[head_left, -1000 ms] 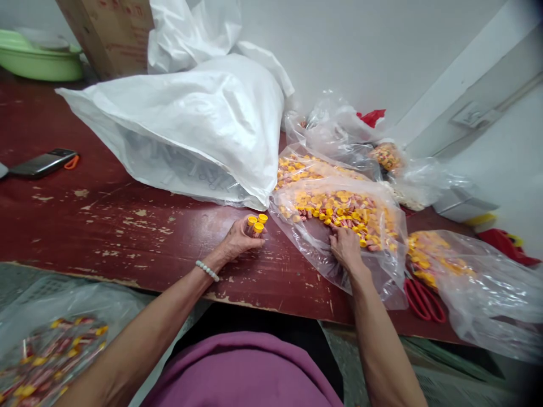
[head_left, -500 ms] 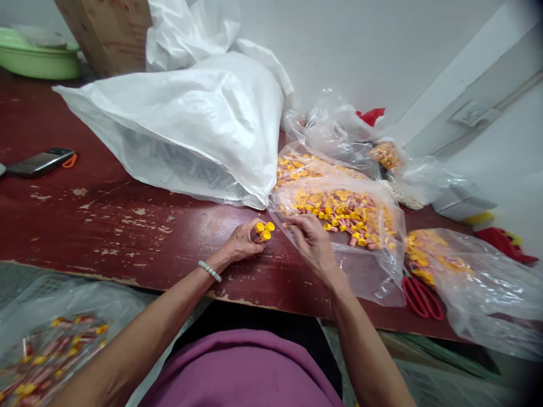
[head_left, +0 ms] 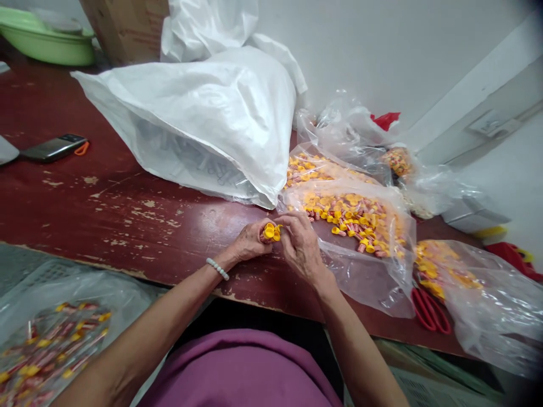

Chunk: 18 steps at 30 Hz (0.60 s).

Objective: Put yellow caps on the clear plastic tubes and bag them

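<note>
My left hand (head_left: 249, 242), with a beaded bracelet on the wrist, is closed around a small bunch of yellow-capped tubes (head_left: 268, 233), caps facing up. Right beside it, the fingertips of my right hand (head_left: 302, 246) pinch at a yellow cap on the bunch's right side; part of this is hidden by the fingers. Just beyond my right hand, a clear plastic bag (head_left: 360, 294) lies spread, with many yellow caps (head_left: 339, 220) joined to reddish pieces. Left of the hands, a large white sack (head_left: 220, 107) gapes toward me, with clear tube-like pieces inside.
A phone (head_left: 55, 148) lies at the left on the worn red table (head_left: 106, 220). Red-handled scissors (head_left: 430, 310) rest near the right front edge beside another bag (head_left: 496, 316). Below the table at left is a plastic-lined basket (head_left: 123, 291) of filled tubes. A green basin (head_left: 51, 45) stands far left.
My right hand has moved left from beside the plastic bag to the tubes and now touches them. My left hand still grips the bunch. The view has shifted slightly.
</note>
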### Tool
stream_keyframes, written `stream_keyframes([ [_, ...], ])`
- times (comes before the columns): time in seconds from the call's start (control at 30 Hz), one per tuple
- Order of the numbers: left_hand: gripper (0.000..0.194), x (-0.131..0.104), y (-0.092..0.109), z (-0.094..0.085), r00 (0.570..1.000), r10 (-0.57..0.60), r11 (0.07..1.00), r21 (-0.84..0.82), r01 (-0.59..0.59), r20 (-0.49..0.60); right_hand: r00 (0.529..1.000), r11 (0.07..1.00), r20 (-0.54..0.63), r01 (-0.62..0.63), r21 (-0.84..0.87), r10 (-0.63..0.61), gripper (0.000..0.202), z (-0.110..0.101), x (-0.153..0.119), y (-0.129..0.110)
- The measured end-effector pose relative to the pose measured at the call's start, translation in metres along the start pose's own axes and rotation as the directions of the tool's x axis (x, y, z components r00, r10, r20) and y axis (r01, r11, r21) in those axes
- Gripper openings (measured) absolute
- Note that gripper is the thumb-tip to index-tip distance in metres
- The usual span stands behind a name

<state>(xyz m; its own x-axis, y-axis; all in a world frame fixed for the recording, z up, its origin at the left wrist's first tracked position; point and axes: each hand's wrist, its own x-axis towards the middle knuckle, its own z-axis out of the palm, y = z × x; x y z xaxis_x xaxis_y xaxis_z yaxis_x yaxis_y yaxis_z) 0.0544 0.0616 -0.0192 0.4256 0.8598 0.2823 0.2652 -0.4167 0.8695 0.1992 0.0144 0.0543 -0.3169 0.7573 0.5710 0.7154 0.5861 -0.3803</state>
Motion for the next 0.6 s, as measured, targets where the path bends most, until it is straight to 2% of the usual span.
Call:
stream_keyframes([
  [0.1,0.027,0.0,-0.001,-0.001,0.999,-0.015,0.999,-0.035,0.016,0.028,0.996,0.987,0.082,0.045,-0.157,-0.033,0.029,0.013,-0.014,0.0],
  [0.17,0.022,0.0,-0.001,-0.001,0.999,-0.004,0.998,-0.057,0.006,0.033,0.993,0.975,0.117,0.037,-0.221,-0.011,0.033,0.023,-0.022,-0.003],
  [0.27,0.02,-0.001,-0.001,-0.001,1.0,0.013,0.996,-0.087,-0.011,0.021,0.992,0.981,0.124,0.017,-0.192,0.007,0.037,0.027,-0.026,-0.004],
  [0.33,0.022,-0.002,-0.001,-0.001,1.0,-0.004,0.994,-0.113,0.006,0.012,0.996,0.993,0.093,0.014,-0.115,-0.003,0.04,0.02,-0.022,0.006],
  [0.37,0.024,-0.002,-0.002,0.0,1.0,-0.023,0.991,-0.135,0.024,0.008,0.999,0.996,0.046,-0.009,-0.088,0.013,0.041,0.013,-0.021,0.015],
  [0.43,0.027,-0.001,-0.003,0.001,0.998,-0.067,0.978,-0.197,0.067,0.006,0.989,0.987,-0.09,-0.129,-0.093,0.121,0.043,-0.001,-0.021,0.043],
  [0.5,0.031,-0.001,-0.002,0.002,0.994,-0.107,0.959,-0.264,0.105,0.009,0.937,0.932,-0.204,-0.318,-0.174,0.282,0.041,-0.014,-0.028,0.077],
  [0.6,0.038,-0.001,0.003,0.001,0.987,-0.163,0.921,-0.36,0.151,-0.003,0.877,0.793,-0.23,-0.48,-0.375,0.422,0.036,-0.019,-0.047,0.12],
])
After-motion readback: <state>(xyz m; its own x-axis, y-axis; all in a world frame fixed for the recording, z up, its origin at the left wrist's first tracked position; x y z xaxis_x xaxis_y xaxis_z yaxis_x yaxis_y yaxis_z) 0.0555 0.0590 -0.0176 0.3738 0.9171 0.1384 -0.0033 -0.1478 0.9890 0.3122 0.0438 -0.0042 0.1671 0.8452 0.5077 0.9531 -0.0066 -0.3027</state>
